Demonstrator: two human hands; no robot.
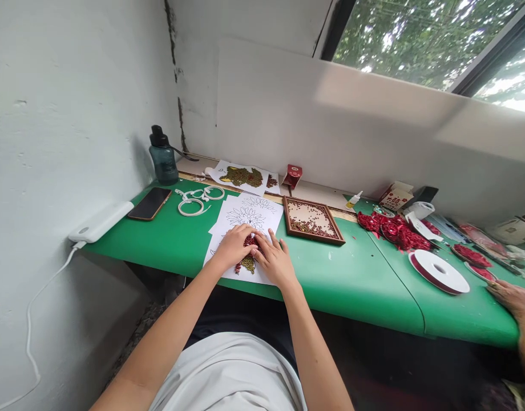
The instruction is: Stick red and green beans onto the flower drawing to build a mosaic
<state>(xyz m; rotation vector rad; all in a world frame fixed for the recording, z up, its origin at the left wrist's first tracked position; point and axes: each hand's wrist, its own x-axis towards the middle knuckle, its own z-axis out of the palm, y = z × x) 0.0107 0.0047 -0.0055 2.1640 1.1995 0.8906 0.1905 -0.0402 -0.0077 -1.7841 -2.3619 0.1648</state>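
Observation:
My left hand (234, 245) lies on a sheet of white paper (211, 251) on the green table, its fingers stretched out toward a patch of red beans (249, 241). From the other side my right hand (277, 260) rests on the same sheet, fingers spread and thumb at the edge of the beans. Green beans (247, 263) form a patch just below the red ones. My fingers cover part of the design, and I cannot make out a single bean held between them. Beyond my hands, another sheet bears line-drawn flowers (245, 216).
A wooden tray of loose beans (313, 220) stands to the right. At left are a phone (150, 204), coiled white cables (192, 206) and a dark bottle (164, 162). Rightward lie a glue bottle (354, 200), a ribbon spool (437, 271) and another person's hand (513, 297).

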